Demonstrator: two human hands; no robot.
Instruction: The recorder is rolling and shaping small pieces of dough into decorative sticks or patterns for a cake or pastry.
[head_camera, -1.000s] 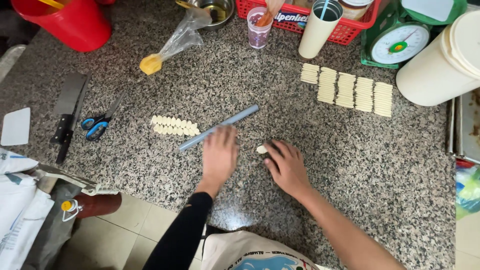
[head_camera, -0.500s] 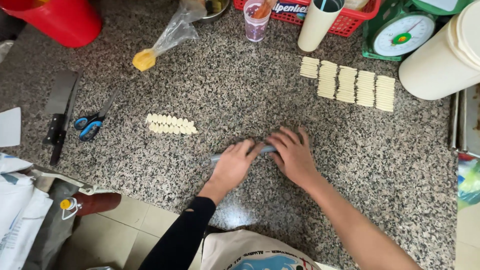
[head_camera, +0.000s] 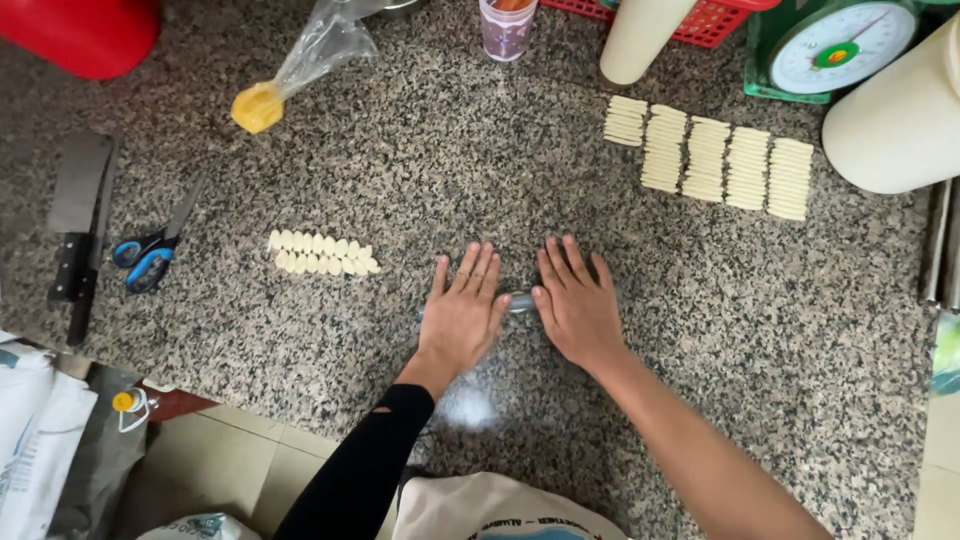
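Pressing flat on a slim metal rolling rod, the left hand and right hand lie palm-down, fingers spread and straight, gripping nothing, near the granite counter's near edge. The step looks like rolling dough; next calls for even forward pressure. Shaped dough pieces lie left, ridged strips far right.

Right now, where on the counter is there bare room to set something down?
Bare granite lies between the hands and the stacked strips, also right of the right hand. Smaller gap between the dough pieces and bag. The back edge is crowded: scale, tub, basket.
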